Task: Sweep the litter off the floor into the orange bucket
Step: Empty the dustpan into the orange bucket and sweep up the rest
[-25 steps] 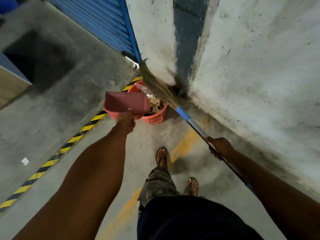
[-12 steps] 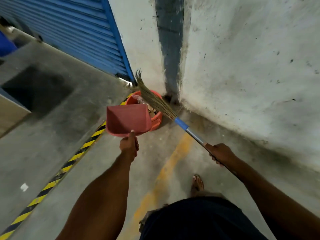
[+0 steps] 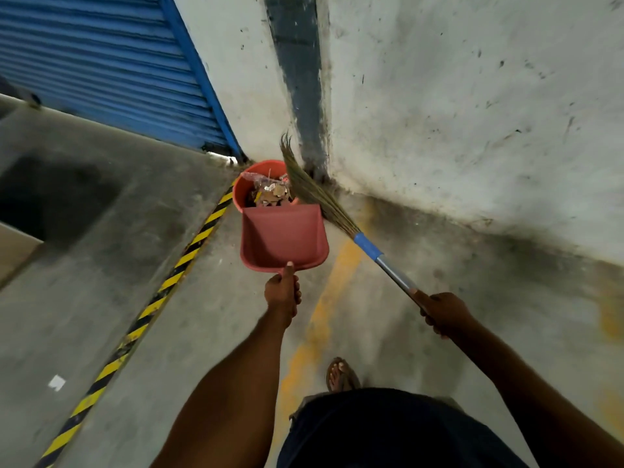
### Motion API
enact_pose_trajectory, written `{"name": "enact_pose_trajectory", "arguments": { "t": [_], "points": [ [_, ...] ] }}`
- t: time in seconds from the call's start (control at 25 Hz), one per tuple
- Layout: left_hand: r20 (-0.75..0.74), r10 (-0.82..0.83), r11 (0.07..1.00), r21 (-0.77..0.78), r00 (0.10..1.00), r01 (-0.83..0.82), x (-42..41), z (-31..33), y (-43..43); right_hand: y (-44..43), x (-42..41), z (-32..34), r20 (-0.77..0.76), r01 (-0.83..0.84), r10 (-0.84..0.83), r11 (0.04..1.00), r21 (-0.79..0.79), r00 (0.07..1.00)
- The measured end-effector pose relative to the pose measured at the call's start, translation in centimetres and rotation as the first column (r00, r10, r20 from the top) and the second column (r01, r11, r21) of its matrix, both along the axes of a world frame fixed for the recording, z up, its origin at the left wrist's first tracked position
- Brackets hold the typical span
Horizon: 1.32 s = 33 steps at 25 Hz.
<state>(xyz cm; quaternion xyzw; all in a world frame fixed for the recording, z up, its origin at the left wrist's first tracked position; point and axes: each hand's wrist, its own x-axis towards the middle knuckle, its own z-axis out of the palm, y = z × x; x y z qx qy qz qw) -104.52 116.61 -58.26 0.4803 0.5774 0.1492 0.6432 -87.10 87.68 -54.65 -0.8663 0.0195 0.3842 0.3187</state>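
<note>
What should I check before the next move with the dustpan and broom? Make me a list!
1. Left hand grips the dustpan handle: ok.
2. Right hand grips the broom: ok.
3. Dustpan emptied: ok, its inside looks bare.
4. Litter lies inside the orange bucket: ok.
5. Floor swept: not ok, a white scrap lies left of the striped line.
6. Room left in the bucket: cannot tell.

One head-worn wide-angle camera, faced forward and steeply down, stood close to the orange bucket, bucket sat upper centre of view, wall just behind bucket
</note>
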Motion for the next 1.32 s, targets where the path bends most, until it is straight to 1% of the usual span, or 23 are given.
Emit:
{"name": "enact_pose_trajectory", "arguments": {
  "t": [0.16, 0.32, 0.48, 0.64, 0.8, 0.96, 1.16, 1.24, 1.32],
  "points": [
    [0.006, -0.069, 0.998, 0.017, 0.998, 0.069, -2.8, -0.1, -5.5, -6.2, -4.0, -0.2, -0.001, 0.080, -0.080, 0.997, 0.021, 0.997],
    [0.004, -0.071, 0.997, 0.002, 0.997, 0.071, -5.6, 0.5, -12.5, -13.8, -8.5, -0.4, 0.006, 0.156, -0.156, 0.987, 0.041, 0.988],
    [0.050, -0.122, 0.992, -0.025, 0.991, 0.123, -8.4, 1.4, -19.4, -20.8, -13.7, 0.0, 0.013, 0.194, -0.194, 0.980, 0.034, 0.981],
    [0.050, -0.238, 0.969, -0.059, 0.970, 0.241, -11.2, 2.5, -25.2, -27.1, -19.4, 0.7, 0.010, 0.269, -0.269, 0.963, 0.019, 0.963],
    [0.023, -0.386, 0.921, -0.059, 0.922, 0.386, -13.9, 1.3, -29.0, -31.2, -25.8, 1.6, 0.019, 0.381, -0.380, 0.925, -0.012, 0.925],
    [0.028, -0.496, 0.866, -0.065, 0.868, 0.497, -15.7, 0.5, -32.6, -34.8, -33.1, 2.1, 0.047, 0.541, -0.540, 0.840, -0.030, 0.841],
    [-0.005, -0.650, 0.756, -0.104, 0.760, 0.646, -18.7, -1.2, -38.9, -40.7, -42.1, 2.1, 0.031, 0.706, -0.706, 0.708, -0.007, 0.708],
    [0.005, -0.707, 0.703, -0.103, 0.707, 0.704, -19.4, -0.9, -42.3, -43.2, -44.7, 2.1, 0.017, 0.765, -0.765, 0.644, 0.013, 0.644],
    [-0.006, -0.778, 0.626, -0.096, 0.629, 0.774, -19.9, -0.8, -46.2, -46.3, -47.6, 1.7, 0.015, 0.822, -0.823, 0.568, 0.031, 0.568]
  ]
}}
